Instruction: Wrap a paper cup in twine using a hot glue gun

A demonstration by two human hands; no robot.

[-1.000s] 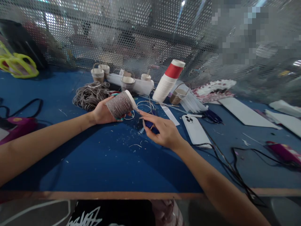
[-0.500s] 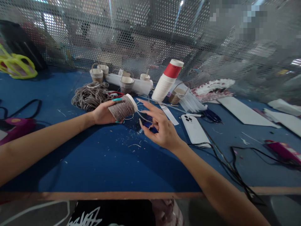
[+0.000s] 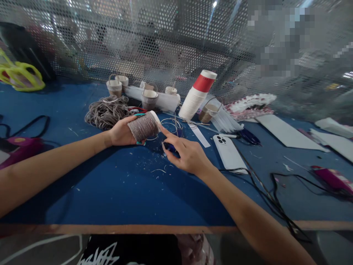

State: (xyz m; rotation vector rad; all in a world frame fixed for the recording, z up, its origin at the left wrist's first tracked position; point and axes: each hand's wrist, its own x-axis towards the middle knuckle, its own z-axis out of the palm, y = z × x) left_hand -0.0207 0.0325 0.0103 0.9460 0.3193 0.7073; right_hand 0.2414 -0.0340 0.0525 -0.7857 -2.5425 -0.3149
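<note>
The fingers of the left hand [image 3: 122,131] wrap a cord-wound cup [image 3: 143,127] above the blue surface [image 3: 110,191], palm hiding its far end. The right hand [image 3: 189,156] points a finger at its rim; whether it grips cord, I cannot tell.

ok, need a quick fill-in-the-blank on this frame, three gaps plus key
1. The cord-wrapped cup rests in the person's ____ hand.
2. The tilted cup stack has a ____ band near its upper end.
3. The back of the phone is coloured ____.

Missing words: left; red; white.
</note>
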